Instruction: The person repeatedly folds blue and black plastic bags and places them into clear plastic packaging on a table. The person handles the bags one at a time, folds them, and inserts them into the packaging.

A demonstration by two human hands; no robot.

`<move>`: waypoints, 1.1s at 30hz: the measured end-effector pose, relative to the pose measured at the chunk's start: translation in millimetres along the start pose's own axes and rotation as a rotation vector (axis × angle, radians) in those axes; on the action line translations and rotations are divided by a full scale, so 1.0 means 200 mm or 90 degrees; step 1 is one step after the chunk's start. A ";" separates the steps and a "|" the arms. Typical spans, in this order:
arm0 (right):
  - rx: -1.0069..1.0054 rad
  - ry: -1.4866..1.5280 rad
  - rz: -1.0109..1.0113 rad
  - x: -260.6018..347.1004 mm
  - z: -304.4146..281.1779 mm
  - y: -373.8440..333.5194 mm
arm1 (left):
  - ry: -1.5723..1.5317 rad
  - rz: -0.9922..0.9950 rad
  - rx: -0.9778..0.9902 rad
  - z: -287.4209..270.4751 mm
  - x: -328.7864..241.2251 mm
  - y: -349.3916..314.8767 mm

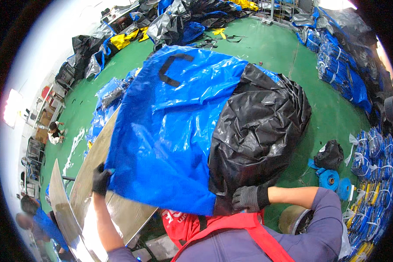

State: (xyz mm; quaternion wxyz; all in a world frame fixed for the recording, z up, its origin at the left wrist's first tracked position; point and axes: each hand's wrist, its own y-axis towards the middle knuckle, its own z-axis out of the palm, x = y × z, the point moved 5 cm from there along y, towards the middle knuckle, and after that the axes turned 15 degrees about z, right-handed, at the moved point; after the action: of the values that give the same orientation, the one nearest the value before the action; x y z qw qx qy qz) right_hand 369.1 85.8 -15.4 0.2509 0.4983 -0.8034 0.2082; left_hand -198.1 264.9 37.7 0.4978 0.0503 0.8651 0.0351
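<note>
Gripping with the fingers closed together, the left hand point(101, 180), in a dark grey glove, holds the lower left corner of a blue and black sheet point(201, 131). The right hand point(249, 199), gloved in the same way, rests at the near edge of the black part; its fingers are bent and close together, but their tips are hidden, so I cannot tell if they are clamped on the material. The sheet is spread in front of the person's chest, partly over a shiny metal panel point(87, 181) at the left. Its long axis goes roughly from left to right, with the smooth blue part to the left and the wrinkled, bulging black part to the right. The seam between them leans away toward the upper right, and a black angular mark point(167, 72) lies near the far edge. Beside the right forearm stands a round bucket point(287, 219), partly covered by the sleeve; what it contains is not clear. Farther forward, a black bag point(329, 155) sits on the green floor point(336, 122), near blue rolls point(326, 180).
</note>
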 end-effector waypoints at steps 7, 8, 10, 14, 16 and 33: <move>-0.890 0.014 0.460 -0.36 -0.76 -0.31 | 0.360 -0.440 0.318 -0.35 0.14 -1.22; -0.810 0.043 0.530 -0.47 -0.79 -0.24 | 0.506 -0.371 0.374 -0.33 0.10 -1.28; -0.599 0.170 0.672 -0.73 -0.78 -0.04 | 0.735 -0.357 0.338 -0.26 -0.01 -1.26; -0.587 0.122 0.741 -0.94 -0.90 0.36 | 0.482 0.216 0.082 0.21 -0.47 -0.73; -0.579 -0.049 0.814 -0.94 -0.95 0.51 | 0.475 0.308 0.190 0.54 -0.54 -0.43; -0.436 -0.154 0.553 -0.87 -1.45 1.31 | 0.500 0.319 0.193 1.17 -0.30 -0.02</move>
State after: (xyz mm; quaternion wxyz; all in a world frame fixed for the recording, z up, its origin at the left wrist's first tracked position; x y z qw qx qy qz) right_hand 253.7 486.1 83.7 0.1954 0.0322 -0.9794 -0.0390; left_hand 33.4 256.9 -28.5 0.0969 0.3119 0.9441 0.0440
